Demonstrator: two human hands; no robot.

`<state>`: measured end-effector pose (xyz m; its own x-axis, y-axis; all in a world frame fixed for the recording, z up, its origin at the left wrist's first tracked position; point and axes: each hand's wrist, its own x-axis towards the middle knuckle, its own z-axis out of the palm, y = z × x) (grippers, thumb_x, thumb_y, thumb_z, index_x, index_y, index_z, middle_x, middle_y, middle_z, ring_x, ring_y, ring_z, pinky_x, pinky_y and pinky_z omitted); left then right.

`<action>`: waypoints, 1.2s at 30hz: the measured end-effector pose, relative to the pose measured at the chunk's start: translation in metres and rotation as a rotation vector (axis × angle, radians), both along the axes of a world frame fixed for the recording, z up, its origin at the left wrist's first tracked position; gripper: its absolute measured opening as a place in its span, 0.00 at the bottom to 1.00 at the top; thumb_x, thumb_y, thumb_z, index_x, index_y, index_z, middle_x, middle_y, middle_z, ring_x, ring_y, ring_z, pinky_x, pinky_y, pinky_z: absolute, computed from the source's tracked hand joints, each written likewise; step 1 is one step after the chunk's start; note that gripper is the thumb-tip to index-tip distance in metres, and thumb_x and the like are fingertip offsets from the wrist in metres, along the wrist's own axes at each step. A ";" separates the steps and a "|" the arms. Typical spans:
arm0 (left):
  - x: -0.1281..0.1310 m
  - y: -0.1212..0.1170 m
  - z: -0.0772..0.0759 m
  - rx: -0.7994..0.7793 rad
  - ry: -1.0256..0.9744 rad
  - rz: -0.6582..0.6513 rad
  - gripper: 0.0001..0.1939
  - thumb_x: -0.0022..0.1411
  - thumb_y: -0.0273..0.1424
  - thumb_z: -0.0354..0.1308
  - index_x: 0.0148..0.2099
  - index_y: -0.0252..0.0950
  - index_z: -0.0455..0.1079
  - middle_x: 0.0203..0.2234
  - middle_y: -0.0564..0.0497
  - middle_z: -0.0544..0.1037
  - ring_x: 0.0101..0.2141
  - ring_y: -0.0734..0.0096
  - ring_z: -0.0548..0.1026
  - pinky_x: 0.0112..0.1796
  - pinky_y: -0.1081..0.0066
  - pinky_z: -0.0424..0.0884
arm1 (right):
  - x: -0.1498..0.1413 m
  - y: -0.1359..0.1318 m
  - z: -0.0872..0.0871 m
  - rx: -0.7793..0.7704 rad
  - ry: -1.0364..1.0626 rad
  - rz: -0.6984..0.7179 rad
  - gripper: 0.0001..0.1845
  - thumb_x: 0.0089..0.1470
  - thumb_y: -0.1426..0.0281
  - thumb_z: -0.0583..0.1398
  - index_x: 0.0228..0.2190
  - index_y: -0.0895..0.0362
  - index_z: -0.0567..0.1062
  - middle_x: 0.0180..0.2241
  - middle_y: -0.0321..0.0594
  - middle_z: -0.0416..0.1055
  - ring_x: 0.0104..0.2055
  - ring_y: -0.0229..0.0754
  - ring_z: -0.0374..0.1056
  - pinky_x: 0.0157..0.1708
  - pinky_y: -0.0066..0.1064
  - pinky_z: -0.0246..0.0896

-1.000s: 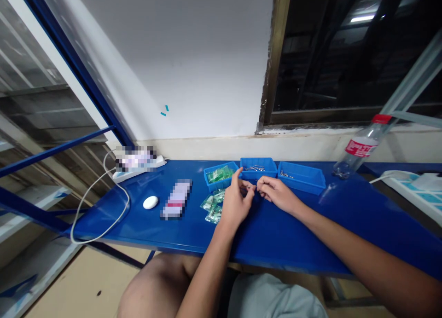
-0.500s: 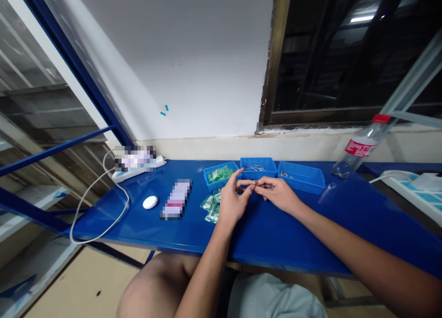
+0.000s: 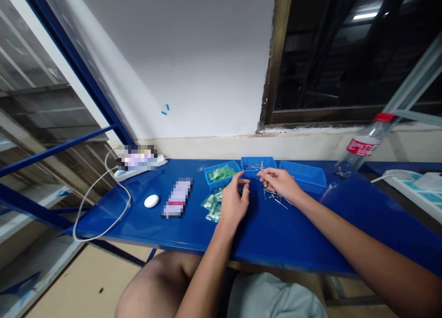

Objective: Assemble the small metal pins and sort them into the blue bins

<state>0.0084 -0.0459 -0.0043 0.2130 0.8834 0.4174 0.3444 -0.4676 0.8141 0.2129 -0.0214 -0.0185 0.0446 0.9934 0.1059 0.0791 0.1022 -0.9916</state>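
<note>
My left hand (image 3: 235,197) hovers over the table in front of the trays, thumb and fingers apart, with nothing visible between them. To its right, my right hand (image 3: 281,183) has thumb and forefinger pinched together near the middle blue tray; what they hold is too small to make out. Thin metal pins (image 3: 276,196), like rivets, lie scattered on the table beneath the right hand. More such pins (image 3: 254,166) rest in the middle tray (image 3: 258,160). Green packets (image 3: 221,173) fill the left tray (image 3: 211,185), and small clear bags (image 3: 213,206) lie beside my left hand.
The right blue tray (image 3: 311,184) is partly behind my right hand. A bottle with a red cap (image 3: 361,145) leans at the right. On the left are a blurred flat object (image 3: 177,198), a white oval object (image 3: 151,201), a cable (image 3: 78,216) and a power strip (image 3: 160,160).
My hands have parted: their fingertips met before, over a small shiny piece. The right hand has shifted slightly right, and loose pins now show on the table beneath it.
</note>
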 end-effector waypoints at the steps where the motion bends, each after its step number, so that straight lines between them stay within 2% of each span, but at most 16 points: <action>1: 0.000 0.000 0.000 0.007 0.009 0.000 0.21 0.72 0.27 0.56 0.65 0.39 0.67 0.49 0.46 0.84 0.47 0.61 0.83 0.51 0.60 0.78 | 0.002 0.003 0.000 -0.030 0.001 -0.004 0.23 0.54 0.50 0.68 0.35 0.59 0.81 0.26 0.38 0.73 0.21 0.34 0.63 0.16 0.25 0.52; 4: -0.002 -0.001 -0.001 0.024 0.028 0.003 0.21 0.72 0.27 0.55 0.66 0.39 0.66 0.50 0.45 0.84 0.48 0.61 0.82 0.52 0.59 0.78 | 0.006 0.005 0.000 -0.083 -0.087 -0.025 0.26 0.59 0.47 0.63 0.33 0.59 0.81 0.26 0.41 0.74 0.19 0.34 0.62 0.15 0.26 0.52; 6: -0.003 -0.001 -0.002 0.036 0.049 0.010 0.21 0.73 0.27 0.54 0.66 0.39 0.66 0.50 0.45 0.83 0.49 0.60 0.82 0.53 0.59 0.78 | 0.008 0.002 0.000 0.021 -0.274 -0.031 0.24 0.62 0.49 0.60 0.34 0.57 0.81 0.28 0.42 0.77 0.22 0.38 0.68 0.20 0.31 0.62; 8: -0.003 -0.001 -0.003 0.062 0.091 0.016 0.21 0.73 0.28 0.54 0.66 0.40 0.65 0.51 0.45 0.83 0.50 0.59 0.81 0.54 0.58 0.77 | 0.010 -0.003 0.000 0.227 -0.550 -0.020 0.17 0.64 0.56 0.61 0.37 0.54 0.83 0.33 0.43 0.81 0.32 0.46 0.75 0.35 0.39 0.72; 9: -0.003 -0.001 -0.004 0.078 0.118 0.020 0.22 0.74 0.28 0.53 0.67 0.40 0.65 0.51 0.45 0.83 0.51 0.59 0.81 0.54 0.57 0.76 | 0.010 -0.005 -0.001 0.334 -0.685 -0.012 0.13 0.64 0.59 0.62 0.38 0.53 0.83 0.37 0.44 0.82 0.39 0.49 0.77 0.44 0.44 0.73; 10: -0.003 -0.001 -0.004 0.094 0.145 0.024 0.22 0.74 0.28 0.53 0.67 0.40 0.65 0.51 0.45 0.83 0.51 0.58 0.81 0.55 0.57 0.76 | 0.011 -0.008 -0.003 0.420 -0.796 0.004 0.10 0.63 0.62 0.63 0.40 0.52 0.84 0.41 0.45 0.82 0.45 0.53 0.77 0.51 0.48 0.71; 12: -0.003 -0.002 -0.005 0.119 0.194 0.032 0.21 0.73 0.27 0.53 0.66 0.40 0.65 0.52 0.44 0.82 0.52 0.57 0.80 0.55 0.56 0.75 | 0.013 -0.010 -0.008 0.521 -0.927 0.037 0.11 0.62 0.67 0.63 0.45 0.52 0.84 0.47 0.47 0.82 0.52 0.57 0.74 0.58 0.54 0.66; 18: -0.001 -0.001 -0.006 0.150 0.267 0.038 0.20 0.73 0.26 0.53 0.65 0.39 0.66 0.51 0.44 0.82 0.52 0.55 0.79 0.56 0.55 0.73 | 0.018 -0.007 -0.023 0.539 -1.013 0.128 0.18 0.66 0.75 0.57 0.49 0.51 0.83 0.48 0.46 0.81 0.51 0.54 0.74 0.56 0.52 0.68; 28: 0.002 0.002 -0.010 0.157 0.300 0.012 0.19 0.73 0.28 0.53 0.64 0.38 0.67 0.48 0.44 0.83 0.51 0.55 0.79 0.55 0.55 0.74 | 0.012 -0.007 -0.018 0.559 -0.989 0.153 0.20 0.64 0.78 0.56 0.50 0.50 0.82 0.43 0.45 0.81 0.48 0.52 0.74 0.50 0.46 0.71; 33: 0.000 0.001 -0.010 0.165 0.300 0.008 0.18 0.73 0.28 0.53 0.63 0.38 0.68 0.48 0.44 0.83 0.51 0.55 0.79 0.54 0.55 0.74 | 0.008 -0.007 -0.015 0.573 -0.983 0.162 0.23 0.61 0.81 0.56 0.50 0.51 0.81 0.44 0.45 0.80 0.49 0.52 0.73 0.51 0.46 0.71; 36: 0.000 0.001 -0.010 0.173 0.297 0.007 0.18 0.74 0.29 0.54 0.63 0.37 0.68 0.48 0.44 0.83 0.51 0.55 0.79 0.55 0.55 0.73 | 0.007 -0.007 -0.013 0.592 -0.999 0.124 0.19 0.62 0.79 0.56 0.48 0.52 0.81 0.46 0.46 0.80 0.51 0.54 0.72 0.54 0.49 0.70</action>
<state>0.0087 -0.0445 -0.0142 0.3421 0.8068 0.4817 0.5583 -0.5869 0.5864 0.2202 -0.0287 -0.0313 -0.4140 0.7690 0.4871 0.7546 0.5892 -0.2889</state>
